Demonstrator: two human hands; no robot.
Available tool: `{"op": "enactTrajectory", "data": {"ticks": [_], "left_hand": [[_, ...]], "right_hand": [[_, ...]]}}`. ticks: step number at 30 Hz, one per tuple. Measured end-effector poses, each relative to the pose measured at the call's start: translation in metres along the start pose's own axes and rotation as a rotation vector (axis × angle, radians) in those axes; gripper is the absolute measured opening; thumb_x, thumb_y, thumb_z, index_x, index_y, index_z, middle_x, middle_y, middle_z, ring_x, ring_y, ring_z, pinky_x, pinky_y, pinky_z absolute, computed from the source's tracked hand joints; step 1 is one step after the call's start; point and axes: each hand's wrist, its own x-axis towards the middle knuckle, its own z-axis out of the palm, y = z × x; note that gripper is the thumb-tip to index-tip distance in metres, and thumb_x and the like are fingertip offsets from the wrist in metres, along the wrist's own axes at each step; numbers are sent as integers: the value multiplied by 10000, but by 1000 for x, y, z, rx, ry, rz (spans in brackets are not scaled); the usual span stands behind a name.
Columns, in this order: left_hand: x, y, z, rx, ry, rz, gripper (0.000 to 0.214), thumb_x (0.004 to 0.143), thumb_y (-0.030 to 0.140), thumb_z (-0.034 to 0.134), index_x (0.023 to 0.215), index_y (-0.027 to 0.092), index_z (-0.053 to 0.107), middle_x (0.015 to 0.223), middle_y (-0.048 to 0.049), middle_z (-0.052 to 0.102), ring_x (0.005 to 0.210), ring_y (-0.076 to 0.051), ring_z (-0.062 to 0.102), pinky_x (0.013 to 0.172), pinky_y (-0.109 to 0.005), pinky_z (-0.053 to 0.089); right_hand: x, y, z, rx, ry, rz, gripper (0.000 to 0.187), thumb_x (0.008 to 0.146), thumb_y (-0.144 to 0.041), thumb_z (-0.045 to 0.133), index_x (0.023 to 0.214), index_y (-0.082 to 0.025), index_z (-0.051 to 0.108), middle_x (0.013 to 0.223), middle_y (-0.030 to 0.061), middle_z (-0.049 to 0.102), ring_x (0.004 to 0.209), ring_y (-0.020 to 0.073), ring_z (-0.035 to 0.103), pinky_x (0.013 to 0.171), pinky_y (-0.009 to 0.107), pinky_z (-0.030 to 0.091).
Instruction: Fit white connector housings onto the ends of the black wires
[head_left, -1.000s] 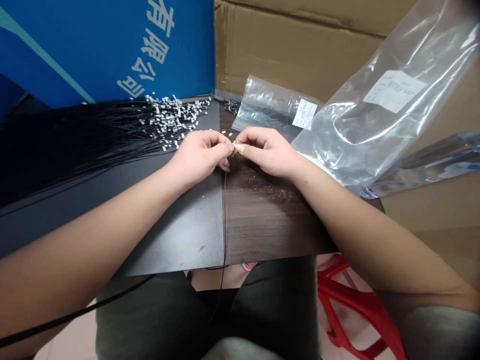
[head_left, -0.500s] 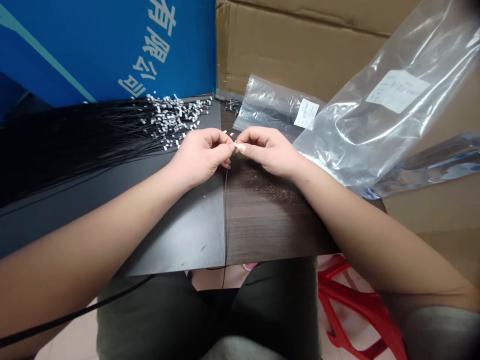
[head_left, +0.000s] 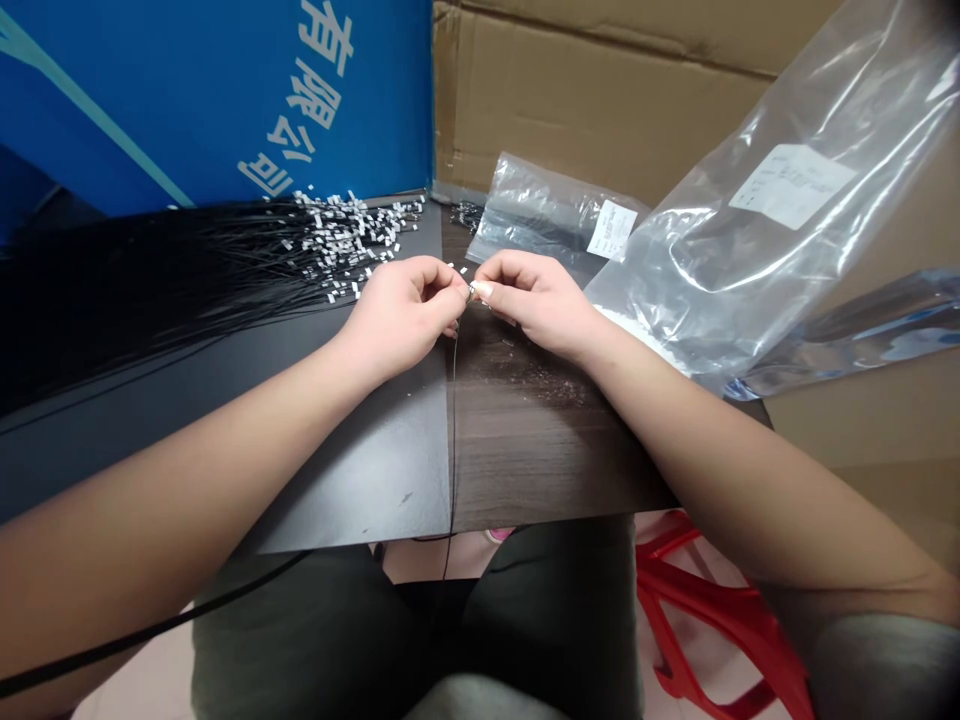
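Thumb and fingers of my left hand [head_left: 409, 308] are closed on a thin black wire [head_left: 453, 420], which hangs down past the table's front edge. Facing it, my right hand [head_left: 536, 303] pinches a small white connector [head_left: 472, 289] at the wire's upper end. My fingertips nearly meet and hide most of the connector. Left of my hands lies a big bundle of black wires [head_left: 187, 260], with many white connectors [head_left: 337, 235] on their ends.
A blue box [head_left: 187, 90] and a cardboard box [head_left: 600, 90] stand behind the table [head_left: 562, 470]. A small labelled plastic bag [head_left: 540, 205] and a large clear bag [head_left: 720, 270] with white pieces lie to the right. A red stool [head_left: 705, 610] is below.
My right fingers have shifted slightly at the connector. Both hands stay in nearly the same place, and the hanging wire has moved a little.
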Motion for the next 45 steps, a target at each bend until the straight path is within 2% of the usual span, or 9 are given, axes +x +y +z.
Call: {"op": "enactTrajectory", "data": {"ticks": [13, 26, 45], "left_hand": [[1, -3, -2, 108, -17, 64, 139, 878, 304, 655, 812, 190, 697, 715, -22, 723, 682, -182, 664, 695, -327, 505], [-1, 1, -2, 201, 8, 91, 148, 882, 305, 633, 826, 187, 702, 779, -38, 729, 749, -194, 647, 715, -332, 484], [-1, 0, -1, 163, 14, 71, 105, 864, 264, 650, 812, 190, 704, 779, -30, 718, 736, -189, 646, 717, -337, 487]], "right_hand": [[0, 2, -1, 45, -41, -9, 268, 949, -409, 760, 872, -188, 630, 776, -16, 538, 735, 138, 464, 669, 291, 366], [0, 0, -2, -54, -66, -20, 170, 966, -305, 692, 875, -183, 615, 785, -23, 539, 724, 128, 429, 698, 297, 358], [0, 1, 0, -36, -39, -44, 244, 966, -393, 717, 871, -195, 612, 793, -16, 546, 733, 137, 434, 692, 297, 376]]}}
